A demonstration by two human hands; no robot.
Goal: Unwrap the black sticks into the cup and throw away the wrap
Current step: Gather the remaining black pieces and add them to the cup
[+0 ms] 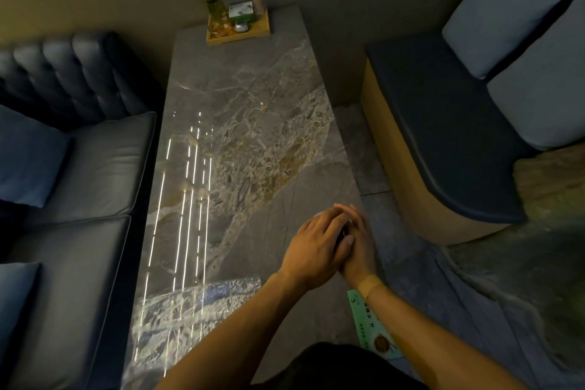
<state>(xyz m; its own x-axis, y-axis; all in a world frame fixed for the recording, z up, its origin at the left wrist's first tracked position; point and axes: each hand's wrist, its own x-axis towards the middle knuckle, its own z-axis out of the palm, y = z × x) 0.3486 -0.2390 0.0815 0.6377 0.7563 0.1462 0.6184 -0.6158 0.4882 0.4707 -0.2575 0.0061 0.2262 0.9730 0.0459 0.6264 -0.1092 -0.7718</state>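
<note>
- My left hand (pixel 311 248) overlaps my right hand (pixel 356 247) at the marble-patterned grey table (pixel 247 111) edge, five o'clock.
- A pale rounded rim (pixel 317 216), possibly the cup, shows at the knuckles' eleven o'clock.
- Both grips curled; contents hidden, cannot tell.

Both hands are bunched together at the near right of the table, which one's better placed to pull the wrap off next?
Probably the left hand: it lies on top, fingers free, while the right hand sits underneath. What they hold is hidden.

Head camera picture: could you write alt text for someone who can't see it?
Two hands, left hand over right hand, close together around something mostly hidden at the near right of a long marble table. A wooden tray with a plant sits at the far end, sofas on both sides.
</note>
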